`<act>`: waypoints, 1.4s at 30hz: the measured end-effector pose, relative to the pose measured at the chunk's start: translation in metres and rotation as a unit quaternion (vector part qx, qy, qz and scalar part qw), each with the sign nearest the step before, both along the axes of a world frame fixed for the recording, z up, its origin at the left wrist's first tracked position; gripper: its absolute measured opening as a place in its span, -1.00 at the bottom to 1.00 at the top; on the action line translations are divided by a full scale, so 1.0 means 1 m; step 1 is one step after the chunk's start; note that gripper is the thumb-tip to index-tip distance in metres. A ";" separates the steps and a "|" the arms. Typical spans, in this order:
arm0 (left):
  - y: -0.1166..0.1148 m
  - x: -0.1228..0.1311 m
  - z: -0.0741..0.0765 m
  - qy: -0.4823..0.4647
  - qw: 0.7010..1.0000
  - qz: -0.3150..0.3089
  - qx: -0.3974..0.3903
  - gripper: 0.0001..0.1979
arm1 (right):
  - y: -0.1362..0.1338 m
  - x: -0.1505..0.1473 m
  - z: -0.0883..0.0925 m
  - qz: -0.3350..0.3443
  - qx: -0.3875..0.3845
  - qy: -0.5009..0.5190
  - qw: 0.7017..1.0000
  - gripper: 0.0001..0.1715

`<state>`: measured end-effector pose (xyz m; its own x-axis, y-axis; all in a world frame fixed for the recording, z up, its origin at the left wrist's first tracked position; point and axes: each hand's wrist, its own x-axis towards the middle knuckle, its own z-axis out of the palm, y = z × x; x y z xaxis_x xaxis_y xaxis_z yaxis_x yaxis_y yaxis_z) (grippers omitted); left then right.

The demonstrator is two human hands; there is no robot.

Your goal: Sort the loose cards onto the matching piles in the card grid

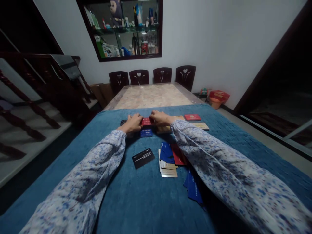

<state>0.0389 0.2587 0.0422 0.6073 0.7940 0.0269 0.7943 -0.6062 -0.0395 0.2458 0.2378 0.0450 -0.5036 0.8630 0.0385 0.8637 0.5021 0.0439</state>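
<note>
Both arms in blue-flowered white sleeves reach out over a blue cloth on the table. My left hand and my right hand meet on a red card, each with fingers curled onto one end of it. Just below them lies a blue card. A black card lies alone nearer me. Beside it sits a loose pile of blue, red and cream cards, and more blue cards stick out from under my right forearm.
A red card and a cream card lie to the right of my hands. Beyond the cloth is the bare marble tabletop with several dark chairs at its far end. A wall cabinet holds bottles. A stair rail stands at the left.
</note>
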 end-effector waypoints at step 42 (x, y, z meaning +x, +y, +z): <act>0.055 0.003 -0.022 0.029 0.998 0.002 -0.059 -0.62 | 0.047 -0.020 -0.013 -0.030 -0.081 -0.019 0.996 -0.48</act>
<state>0.0417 0.3133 0.0203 0.6016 0.7923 -0.1020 0.7955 -0.6058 -0.0142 0.2262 0.2844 0.0323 -0.4501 0.8847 -0.1212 0.8913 0.4534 0.0003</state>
